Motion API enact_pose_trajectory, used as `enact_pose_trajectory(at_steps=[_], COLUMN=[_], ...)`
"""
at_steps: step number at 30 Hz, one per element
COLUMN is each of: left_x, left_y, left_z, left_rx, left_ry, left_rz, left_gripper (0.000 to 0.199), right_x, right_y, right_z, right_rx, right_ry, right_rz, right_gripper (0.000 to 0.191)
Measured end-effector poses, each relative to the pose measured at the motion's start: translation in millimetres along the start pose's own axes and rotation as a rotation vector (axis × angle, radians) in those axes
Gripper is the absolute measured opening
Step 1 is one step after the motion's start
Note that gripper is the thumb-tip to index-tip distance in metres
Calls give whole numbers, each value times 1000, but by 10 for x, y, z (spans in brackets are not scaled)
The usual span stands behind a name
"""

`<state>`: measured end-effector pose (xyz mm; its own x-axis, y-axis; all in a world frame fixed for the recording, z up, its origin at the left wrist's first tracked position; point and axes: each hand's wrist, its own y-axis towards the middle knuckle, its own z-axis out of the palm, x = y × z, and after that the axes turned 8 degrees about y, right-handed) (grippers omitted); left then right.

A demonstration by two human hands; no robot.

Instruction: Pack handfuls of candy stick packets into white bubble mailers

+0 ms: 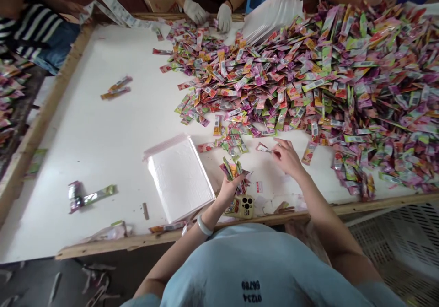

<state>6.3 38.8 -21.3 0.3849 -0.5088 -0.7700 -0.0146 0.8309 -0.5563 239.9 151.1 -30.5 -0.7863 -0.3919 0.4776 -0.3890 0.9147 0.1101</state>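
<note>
Beside the near wooden rail (137, 242), just past the person's blue shirt (254, 261), I see a phone (247, 205) lying close to the edge. The left forearm slants up and rightward, a white bangle (205, 225) on its wrist, and the left hand (227, 190) is just beyond the phone. Its fingers are curled round a small bunch of packets (233, 169), thumb stretched toward the right; part of the grip is hidden from me. Left of that forearm lies a white padded envelope (180, 179), its near right corner close to the wrist, so I have little room there.

Slightly farther out, the right forearm slants in from the lower right and the right hand (287, 157) points leftward, thumb and forefinger pinching the end of a single packet (263, 148). I cannot tell whether this hand rests on the tabletop (85, 133). Between the hands runs a narrow white gap; the wide stretch is past the envelope, out to the left wooden rail (50, 105), with a few loose packets (118, 87) on it.

Ahead and rightward, a large heap of packets (291, 83) hems in the right hand. At the far edge I see another person's gloved hands (195, 11) beside the heap, near a stack of envelopes (270, 18).
</note>
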Motion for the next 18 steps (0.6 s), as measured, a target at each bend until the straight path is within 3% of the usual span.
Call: enact_pose_trajectory(at_steps=[3,6,8,11,14,16,18], left_x=[-26,-46,-36,7,46,47,20], left_y=[-4,-30,-35,-8,10,-7,-43], left_z=[57,70,72,96,101,53,-33], left_rx=[-24,-49,-45,-54,-89,-150,-238], left_ry=[-24,-78,-102,-103,-101,-84,-69], left_rz=[34,64,77,123,167,195,230], left_gripper=[41,40,41,45,47,44,41], right_x=[-17,-2,105,444,786,870,849], right_y=[519,725,567,63,-297,-256,0], right_z=[-18,22,102,230,239,189,178], right_rx=[110,123,69,19,111,271,306], right_ry=[-72,-126,-75,201,477,682,830], right_rz=[-74,35,111,120,28,-27,-48], right_gripper=[14,13,10,9,11,10,23])
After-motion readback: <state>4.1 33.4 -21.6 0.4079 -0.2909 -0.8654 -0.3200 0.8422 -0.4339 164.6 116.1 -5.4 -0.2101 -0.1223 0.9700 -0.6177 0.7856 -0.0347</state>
